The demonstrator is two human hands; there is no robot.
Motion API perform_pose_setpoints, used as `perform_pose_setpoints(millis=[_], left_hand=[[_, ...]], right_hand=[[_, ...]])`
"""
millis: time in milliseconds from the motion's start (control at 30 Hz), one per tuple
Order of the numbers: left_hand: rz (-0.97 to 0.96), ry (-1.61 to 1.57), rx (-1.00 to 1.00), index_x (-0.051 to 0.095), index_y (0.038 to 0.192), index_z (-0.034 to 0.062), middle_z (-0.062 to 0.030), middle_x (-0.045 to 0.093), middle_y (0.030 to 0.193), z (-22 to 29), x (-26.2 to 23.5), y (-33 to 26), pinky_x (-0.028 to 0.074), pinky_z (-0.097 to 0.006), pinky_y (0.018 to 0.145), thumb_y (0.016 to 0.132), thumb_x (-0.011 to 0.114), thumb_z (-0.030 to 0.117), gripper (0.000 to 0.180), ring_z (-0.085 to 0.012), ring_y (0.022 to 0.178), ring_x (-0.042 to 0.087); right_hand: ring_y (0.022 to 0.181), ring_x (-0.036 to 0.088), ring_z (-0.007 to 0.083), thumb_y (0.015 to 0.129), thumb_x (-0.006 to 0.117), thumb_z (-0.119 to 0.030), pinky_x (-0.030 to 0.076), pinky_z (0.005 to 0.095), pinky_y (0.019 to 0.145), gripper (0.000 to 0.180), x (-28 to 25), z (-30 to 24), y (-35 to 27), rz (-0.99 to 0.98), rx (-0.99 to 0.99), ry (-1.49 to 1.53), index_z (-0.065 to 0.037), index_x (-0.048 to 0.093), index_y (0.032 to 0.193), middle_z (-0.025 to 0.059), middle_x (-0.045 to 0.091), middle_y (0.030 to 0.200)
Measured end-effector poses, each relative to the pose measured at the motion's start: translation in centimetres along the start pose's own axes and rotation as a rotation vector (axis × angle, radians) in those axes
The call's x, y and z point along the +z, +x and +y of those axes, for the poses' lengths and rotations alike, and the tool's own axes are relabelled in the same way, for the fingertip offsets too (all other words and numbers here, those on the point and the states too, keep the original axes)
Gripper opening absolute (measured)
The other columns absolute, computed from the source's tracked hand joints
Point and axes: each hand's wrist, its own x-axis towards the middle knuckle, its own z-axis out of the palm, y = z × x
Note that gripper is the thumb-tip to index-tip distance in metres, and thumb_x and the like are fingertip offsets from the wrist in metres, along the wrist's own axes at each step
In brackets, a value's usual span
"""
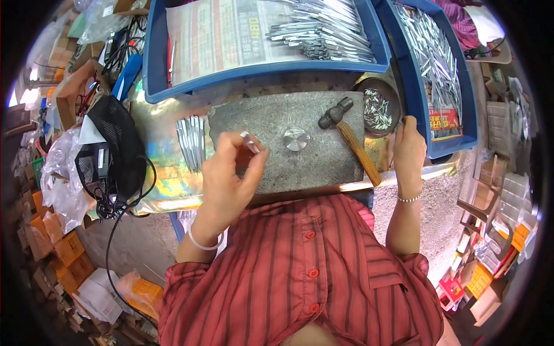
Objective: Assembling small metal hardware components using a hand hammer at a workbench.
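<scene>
My left hand (222, 176) is closed in a pinch, with a small shiny metal piece (250, 142) between thumb and fingers, over the left part of a grey stone slab (265, 167). A round metal disc (296, 139) sits on the slab to the right of that hand. Farther right, a hammer (356, 147) lies across the slab, its wooden handle reaching past the near right corner. My right hand (409, 153) is beside a dark round bowl (360, 86) of small metal pins (377, 109). Its fingers are drawn together; whatever they may hold is too small to make out.
Slim metal pieces (191, 143) lie in a row left of the slab. Blue trays stand behind (231, 74) and at right (470, 130), both holding many silvery metal pieces. A black mesh bag (118, 150) with cables lies at left. Boxes crowd the floor on both sides.
</scene>
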Motion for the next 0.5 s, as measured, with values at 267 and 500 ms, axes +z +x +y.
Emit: perform_pose_setpoints(millis=[267,500], left_hand=[[-0.15,0.142,0.041,0.059,0.092,-0.0008,-0.0033,0.061,0.077,-1.0,-0.6,-0.1,0.044,-0.02,0.06,0.083,0.062,0.0,0.01,-0.0058,0.066,0.056],[-0.132,-0.555,-0.311,0.055,0.098,0.0002,-0.0096,0.065,0.087,0.6,0.9,0.9,0.05,-0.022,0.066,0.087,0.06,0.005,0.013,-0.0108,0.072,0.061]], right_hand=[[0.08,0.059,0.0348,0.089,0.052,-0.01,0.047,0.0394,0.07,0.025,-2.4,-2.0,-1.8,0.221,-0.285,0.255,0.001,0.052,0.111,0.0199,0.059,0.094],[0.092,0.055,0.034,0.082,0.06,-0.008,0.044,0.0391,0.08,0.037,-3.1,-6.6,-5.1,-0.058,-0.512,0.371,-0.001,0.049,0.116,0.0171,0.055,0.105]])
